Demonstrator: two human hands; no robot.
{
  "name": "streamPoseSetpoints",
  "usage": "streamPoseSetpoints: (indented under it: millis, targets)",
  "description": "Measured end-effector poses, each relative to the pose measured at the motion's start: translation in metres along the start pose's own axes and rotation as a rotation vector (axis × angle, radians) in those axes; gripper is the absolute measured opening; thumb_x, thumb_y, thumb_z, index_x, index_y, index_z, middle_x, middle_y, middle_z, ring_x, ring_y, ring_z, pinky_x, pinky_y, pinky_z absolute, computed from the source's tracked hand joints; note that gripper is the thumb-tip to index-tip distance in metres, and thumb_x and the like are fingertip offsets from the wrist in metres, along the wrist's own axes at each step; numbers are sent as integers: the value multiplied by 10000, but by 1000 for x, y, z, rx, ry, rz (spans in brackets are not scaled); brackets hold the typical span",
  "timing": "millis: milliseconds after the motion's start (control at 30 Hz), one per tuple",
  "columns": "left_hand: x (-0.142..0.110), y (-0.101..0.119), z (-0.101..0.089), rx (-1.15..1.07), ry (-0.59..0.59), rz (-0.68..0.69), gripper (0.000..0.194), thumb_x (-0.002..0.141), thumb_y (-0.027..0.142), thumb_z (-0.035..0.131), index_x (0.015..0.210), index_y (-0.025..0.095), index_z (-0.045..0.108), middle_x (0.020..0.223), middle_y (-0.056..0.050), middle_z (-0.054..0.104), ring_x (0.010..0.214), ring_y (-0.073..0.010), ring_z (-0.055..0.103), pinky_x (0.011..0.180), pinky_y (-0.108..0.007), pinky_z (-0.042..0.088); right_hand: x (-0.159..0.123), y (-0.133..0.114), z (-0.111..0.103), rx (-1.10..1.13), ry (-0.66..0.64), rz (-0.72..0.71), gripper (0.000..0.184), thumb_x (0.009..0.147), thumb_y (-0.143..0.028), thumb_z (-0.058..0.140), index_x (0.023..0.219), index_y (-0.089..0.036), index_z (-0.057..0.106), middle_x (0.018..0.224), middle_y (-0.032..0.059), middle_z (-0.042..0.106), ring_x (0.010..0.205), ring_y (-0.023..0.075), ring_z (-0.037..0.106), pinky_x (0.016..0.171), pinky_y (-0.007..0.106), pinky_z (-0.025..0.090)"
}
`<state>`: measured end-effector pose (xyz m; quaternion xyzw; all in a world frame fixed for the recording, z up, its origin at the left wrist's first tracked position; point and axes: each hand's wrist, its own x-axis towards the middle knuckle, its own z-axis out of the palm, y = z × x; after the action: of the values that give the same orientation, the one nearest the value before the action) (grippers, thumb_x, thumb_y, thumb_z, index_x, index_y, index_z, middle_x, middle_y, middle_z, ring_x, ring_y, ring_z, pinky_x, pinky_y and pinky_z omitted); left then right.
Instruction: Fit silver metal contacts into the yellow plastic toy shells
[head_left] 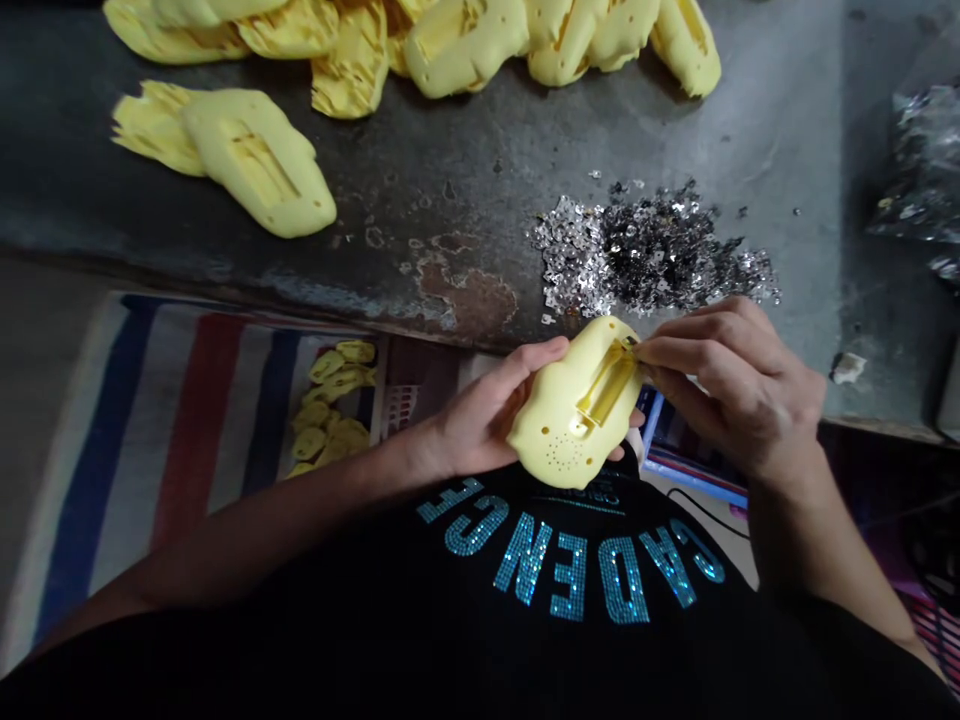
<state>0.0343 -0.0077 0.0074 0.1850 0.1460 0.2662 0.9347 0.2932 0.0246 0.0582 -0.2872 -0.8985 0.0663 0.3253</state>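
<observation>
My left hand [484, 415] is wrapped round a yellow plastic toy shell [551, 400] and holds it tilted in front of my chest. The shell's long battery slot faces up, with screw holes and a patch of speaker holes around it. At the slot's upper end my right hand [739, 375] pinches a small metal contact piece [630, 343], mostly hidden by the fingertips. Just beyond the shell, a heap of small shiny metal contact pieces [652, 250] lies on the grey worktable [442, 190].
More yellow shells [465, 40] are piled along the far side, and another shell [262, 165] lies at the left. A clear bag of metal pieces [926, 165] sits at the right. Below the table edge, several yellow parts [334, 400] rest beside a striped sheet [195, 420].
</observation>
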Motion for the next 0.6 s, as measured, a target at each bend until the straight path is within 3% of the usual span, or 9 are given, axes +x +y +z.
streamPoseSetpoints:
  millis: [100,367,600]
  targets:
    - [2,0,0,11,-1,1,896,1061,759,671,1695,134,572,1251,-189,893,1057,-333,892,833,-368,684,-1,0,1,-14,-12,-3,351,1070,-152,763,1373,-327,733,1133,40,858,930,243,785,822,433,634]
    - [5,-6,0,38,62,29,862,1042,750,694,1637,130,622,1301,-207,881,1219,-372,860,1054,-449,677,-7,0,4,-43,-42,26,445,1069,-144,754,1442,-383,713,1179,26,877,958,251,790,843,437,635]
    - [6,-8,-3,0,51,37,877,1023,740,727,1634,120,621,1338,-228,868,1246,-392,854,1138,-494,636,-12,-7,9,-39,89,73,422,1054,-101,758,1400,-343,760,1159,38,891,939,250,823,851,443,666]
